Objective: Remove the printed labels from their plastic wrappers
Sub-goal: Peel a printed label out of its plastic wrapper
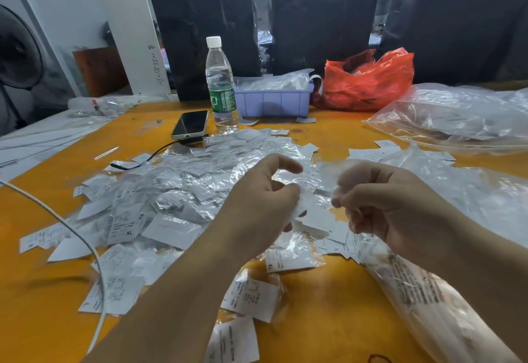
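- Over the middle of the orange surface (328, 299), in the head view, both hands work close together: the left hand (265, 202) pinches a white label (311, 214) at its edge, while the right hand (380, 208) has its fingers curled round a thin clear wrapper (331, 174), blurred by motion.
- Judging by the grips, the hands pull in opposite ways so the label slides out of its sleeve; the label looks partly free, though whether it is fully clear of the plastic cannot be told.
- Spread from the centre toward the left edge lies a heap of wrapped labels (171, 191), kept within easy reach; size marks such as XL and XS can be read, the finer print cannot.
- Near the right edge sit large clear bags (457, 117), likely for discarded wrappers or stock; their contents are hard to make out.
- Along the far edge stand a water bottle (221, 85), a phone (191, 124) resting on a charger, a lilac tray (274, 102) and a red bag (368, 82), set back out of the working area.
- A white cable (85, 242) crosses the left side and runs out of view at both ends.
- Both forearms are cut off by the bottom edge.
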Motion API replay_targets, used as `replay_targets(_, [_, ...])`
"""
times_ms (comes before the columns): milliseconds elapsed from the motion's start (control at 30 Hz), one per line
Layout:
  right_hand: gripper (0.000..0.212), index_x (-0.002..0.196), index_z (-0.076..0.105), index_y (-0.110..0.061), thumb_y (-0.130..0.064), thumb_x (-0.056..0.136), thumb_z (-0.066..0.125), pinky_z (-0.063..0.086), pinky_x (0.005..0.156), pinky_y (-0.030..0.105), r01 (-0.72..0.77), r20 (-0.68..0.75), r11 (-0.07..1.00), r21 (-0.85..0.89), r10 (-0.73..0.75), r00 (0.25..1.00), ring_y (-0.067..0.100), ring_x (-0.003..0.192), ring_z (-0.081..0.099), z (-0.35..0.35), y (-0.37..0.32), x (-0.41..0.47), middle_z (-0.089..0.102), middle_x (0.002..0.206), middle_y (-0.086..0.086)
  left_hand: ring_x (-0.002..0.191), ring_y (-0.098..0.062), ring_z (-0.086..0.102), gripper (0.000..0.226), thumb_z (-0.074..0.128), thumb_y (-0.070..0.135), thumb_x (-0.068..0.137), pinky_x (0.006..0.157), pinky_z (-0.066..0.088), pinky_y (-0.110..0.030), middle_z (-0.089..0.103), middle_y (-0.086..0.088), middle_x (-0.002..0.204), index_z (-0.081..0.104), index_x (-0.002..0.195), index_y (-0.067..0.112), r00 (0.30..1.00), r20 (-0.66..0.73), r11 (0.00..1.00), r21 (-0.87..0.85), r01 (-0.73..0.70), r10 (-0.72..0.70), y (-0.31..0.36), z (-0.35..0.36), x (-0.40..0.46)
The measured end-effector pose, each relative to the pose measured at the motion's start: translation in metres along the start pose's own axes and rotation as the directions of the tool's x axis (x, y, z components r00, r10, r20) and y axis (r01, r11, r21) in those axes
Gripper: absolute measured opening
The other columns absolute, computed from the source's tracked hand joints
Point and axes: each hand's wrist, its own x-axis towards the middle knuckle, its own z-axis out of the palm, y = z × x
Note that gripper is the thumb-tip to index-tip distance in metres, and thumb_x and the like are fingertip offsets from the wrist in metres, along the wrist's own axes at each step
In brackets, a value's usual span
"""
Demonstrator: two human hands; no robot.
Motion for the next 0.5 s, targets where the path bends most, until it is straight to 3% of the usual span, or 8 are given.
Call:
replay_targets(100, [0.031, 0.068, 0.068, -0.01, 0.014, 0.079, 0.051, 0.037, 0.042, 0.025, -0.015, 0.018, 0.999, -0.034, 0.016, 1.0, 0.016, 0.043, 0.041, 0.0014, -0.0011, -0.0008, 0.054, 0.055, 0.01, 0.056, -0.01, 0.06, 0.031, 0.05, 0.008, 0.093, 0.051, 0.048, -0.021, 0.07, -0.001, 0.076, 0.068, 0.085, 0.031, 0.997, -0.026, 0.997, 0.043, -0.067, 0.068, 0.0011, 0.0009, -0.0016])
replay_targets(200, [0.033, 0.062, 0.067, -0.009, 0.008, 0.081, 0.046, 0.027, 0.043, 0.026, -0.032, 0.026, 0.994, -0.101, 0.035, 0.999, 0.016, 0.043, 0.032, 0.0026, -0.0018, -0.002, 0.041, 0.05, 0.006, 0.063, -0.024, 0.057, 0.027, 0.049, 0.013, 0.085, 0.054, 0.045, -0.029, 0.069, 0.002, 0.075, 0.072, 0.077, 0.025, 0.994, -0.03, 0.992, 0.075, -0.106, 0.108, 0.0007, 0.0021, -0.0016])
replay_targets(300, [0.025, 0.056, 0.054, -0.007, -0.001, 0.08, 0.049, 0.019, 0.047, 0.029, -0.045, 0.045, 0.987, -0.155, 0.053, 0.998, 0.017, 0.049, 0.02, 0.0052, -0.0037, -0.004, 0.033, 0.054, 0.004, 0.06, -0.008, 0.057, 0.029, 0.045, 0.034, 0.078, 0.053, 0.04, -0.019, 0.068, 0.004, 0.073, 0.073, 0.075, 0.025, 0.997, -0.006, 0.997, 0.017, -0.079, 0.079, 0.0027, 0.003, 0.001])
replay_targets(400, [0.023, 0.061, 0.039, -0.009, -0.005, 0.081, 0.05, 0.017, 0.045, 0.027, -0.041, 0.031, 0.981, -0.192, 0.047, 0.998, 0.02, 0.056, 0.014, 0.006, -0.006, -0.0049, 0.027, 0.058, 0.005, 0.061, -0.004, 0.06, 0.042, 0.043, 0.055, 0.081, 0.06, 0.039, -0.027, 0.069, 0.011, 0.071, 0.073, 0.069, 0.027, 0.999, 0.048, 1.0, -0.025, -0.001, 0.002, 0.0041, 0.0027, 0.004])
replay_targets(500, [0.02, 0.053, 0.04, -0.012, -0.012, 0.068, 0.053, 0.021, 0.044, 0.027, -0.018, 0.037, 0.972, -0.235, 0.027, 0.999, 0.018, 0.051, 0.02, 0.006, -0.0066, -0.0055, 0.029, 0.057, 0.006, 0.058, -0.001, 0.058, 0.027, 0.059, 0.044, 0.088, 0.058, 0.04, -0.021, 0.067, 0.011, 0.068, 0.071, 0.074, 0.024, 0.995, 0.1, 1.0, 0.003, -0.002, 0.002, 0.0009, 0.002, 0.0026])
